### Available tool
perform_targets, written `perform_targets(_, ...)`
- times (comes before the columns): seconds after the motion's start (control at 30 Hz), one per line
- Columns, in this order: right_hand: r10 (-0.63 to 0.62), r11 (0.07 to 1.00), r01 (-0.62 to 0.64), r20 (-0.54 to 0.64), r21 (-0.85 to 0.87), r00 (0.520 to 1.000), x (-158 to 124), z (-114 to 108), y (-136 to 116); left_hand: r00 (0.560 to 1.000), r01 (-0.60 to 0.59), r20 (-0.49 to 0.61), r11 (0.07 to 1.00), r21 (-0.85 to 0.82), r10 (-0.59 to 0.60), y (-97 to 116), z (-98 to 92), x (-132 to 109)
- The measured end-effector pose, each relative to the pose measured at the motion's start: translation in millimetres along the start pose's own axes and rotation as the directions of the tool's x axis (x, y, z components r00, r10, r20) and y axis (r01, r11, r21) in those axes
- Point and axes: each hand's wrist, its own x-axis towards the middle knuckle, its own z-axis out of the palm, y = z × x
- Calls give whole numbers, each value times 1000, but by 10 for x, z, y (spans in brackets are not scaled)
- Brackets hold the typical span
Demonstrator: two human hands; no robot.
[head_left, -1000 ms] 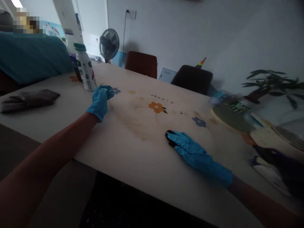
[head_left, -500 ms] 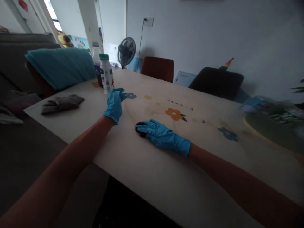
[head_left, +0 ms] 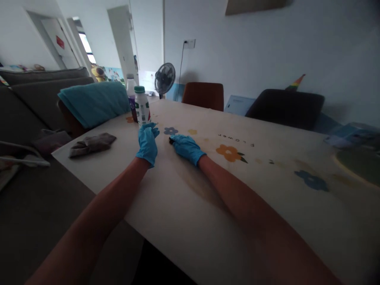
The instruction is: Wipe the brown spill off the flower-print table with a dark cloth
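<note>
A cream, flower-printed tabletop (head_left: 160, 213) bears a white plastic bottle (head_left: 143, 107) with a green cap (head_left: 139, 89), upright just beyond a person's blue-gloved left hand (head_left: 147, 143), whose grip cannot be told. The blue-gloved right hand (head_left: 187, 149) closes over a small black pad (head_left: 171, 141), its exposed end facing the left hand, its long axis hidden.

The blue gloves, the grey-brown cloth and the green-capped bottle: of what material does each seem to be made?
Blue gloves: probably thin rubber, perhaps nitrile, fairly matt; they wrinkle and fit closely.
Grey-brown cloth: woven or knitted fabric, dull; it lies in soft folds, but the fibre cannot be told.
Green-capped bottle: likely plastic, opaque white and printed; smooth and evenly shaped.
</note>
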Motion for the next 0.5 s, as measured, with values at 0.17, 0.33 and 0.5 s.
perform_targets(0.17,163,986,-165,-48,-26,985,-45,-56,147,1000,23,-16,1000,3,-23,-26,1,-27)
perform_targets(0.33,283,956,-289,-102,-49,954,-529,-165,484,999,39,-10,999,18,-38,4,35,-87)
perform_targets(0.5,380,915,-396,-171,-77,909,-1396,-359,983,999,47,24,998,29,-48,-3,52,-139)
